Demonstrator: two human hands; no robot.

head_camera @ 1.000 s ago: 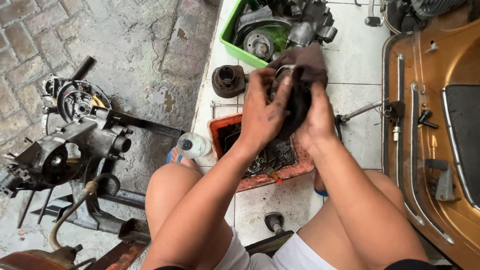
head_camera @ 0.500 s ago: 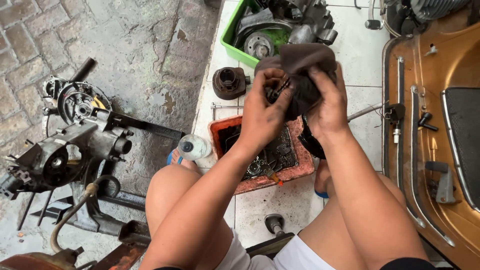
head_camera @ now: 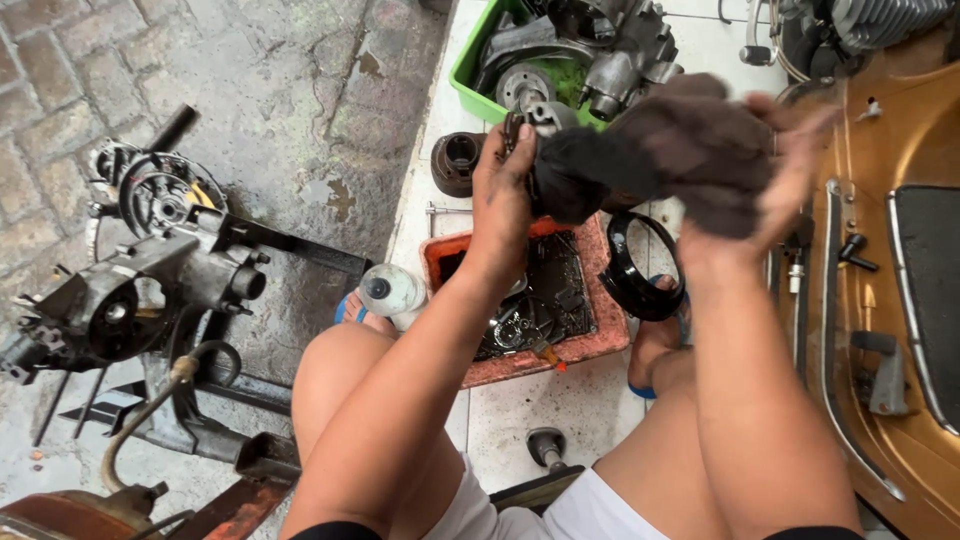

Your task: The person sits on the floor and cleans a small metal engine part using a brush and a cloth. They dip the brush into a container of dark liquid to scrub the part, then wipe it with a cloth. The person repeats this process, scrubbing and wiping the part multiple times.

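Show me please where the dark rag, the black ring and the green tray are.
dark rag (head_camera: 690, 150), head view, middle of the cloth.
black ring (head_camera: 622, 285), head view, its left band.
green tray (head_camera: 466, 75), head view, its left rim.

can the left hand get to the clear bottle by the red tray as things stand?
Probably not straight away: the left hand is gripping a dark rag and a part. The bottle lies uncovered below that forearm, beside the red tray.

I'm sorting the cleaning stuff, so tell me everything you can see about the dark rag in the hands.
The rag is dark brown to black cloth, crumpled and grimy-looking, partly blurred. It is held up above the red tray. The right hand grips its right side; the left hand presses its darker left end around a small metal part that is mostly hidden.
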